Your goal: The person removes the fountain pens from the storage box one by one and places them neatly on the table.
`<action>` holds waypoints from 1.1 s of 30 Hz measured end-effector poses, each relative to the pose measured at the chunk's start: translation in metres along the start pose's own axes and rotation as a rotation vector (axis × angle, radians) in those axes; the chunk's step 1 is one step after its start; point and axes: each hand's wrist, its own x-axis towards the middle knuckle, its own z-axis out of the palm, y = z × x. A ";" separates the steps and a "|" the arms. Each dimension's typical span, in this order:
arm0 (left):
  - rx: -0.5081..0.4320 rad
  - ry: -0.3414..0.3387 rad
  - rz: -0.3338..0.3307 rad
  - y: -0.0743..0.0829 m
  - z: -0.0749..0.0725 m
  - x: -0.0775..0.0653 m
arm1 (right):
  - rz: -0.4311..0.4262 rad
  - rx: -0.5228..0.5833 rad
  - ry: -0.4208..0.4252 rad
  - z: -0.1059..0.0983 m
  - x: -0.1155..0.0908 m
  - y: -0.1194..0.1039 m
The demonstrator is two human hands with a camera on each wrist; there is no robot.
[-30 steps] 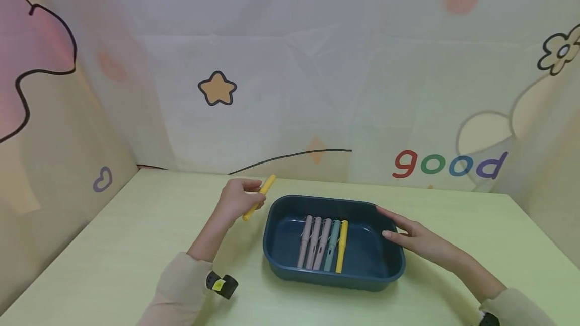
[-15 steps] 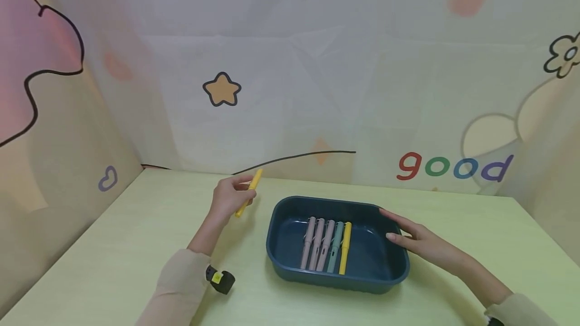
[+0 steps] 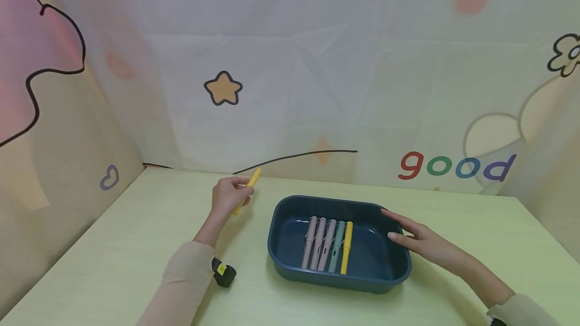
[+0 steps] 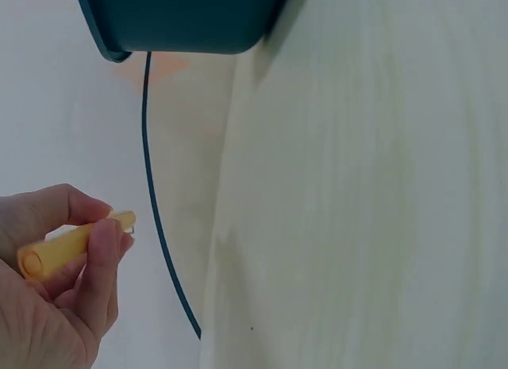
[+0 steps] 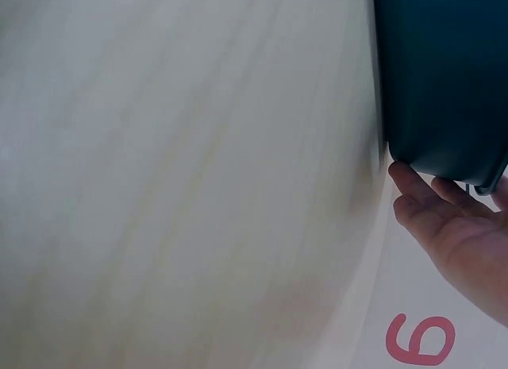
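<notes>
In the head view my left hand (image 3: 226,196) pinches a yellow pen (image 3: 255,176) between thumb and fingers, to the left of a dark blue plastic container (image 3: 340,280). The pen slants, its upper end leaning right. The left wrist view shows one round end of this pen (image 4: 55,254) pointing back at the camera. At the container's right end my right hand (image 3: 428,243) grips the rim, thumb inside and fingers along the outer wall. Side by side in the container lie three lilac pens (image 3: 318,245), a green pen (image 3: 336,247) and another yellow pen (image 3: 347,248).
The container stands on a pale yellow-green table (image 3: 136,245). Behind the table rises a cloth backdrop (image 3: 281,89) with printed shapes and the word "good", and it continues down both sides. A black wrist camera (image 3: 224,273) sits at the left sleeve.
My left hand has drawn a little to the left, away from the container, with the yellow pen in its fingers. The right hand stays on the rim. The head view has shifted slightly.
</notes>
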 end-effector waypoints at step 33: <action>0.444 -0.191 -0.041 -0.008 0.006 0.012 | 0.007 0.006 -0.004 0.001 0.000 0.000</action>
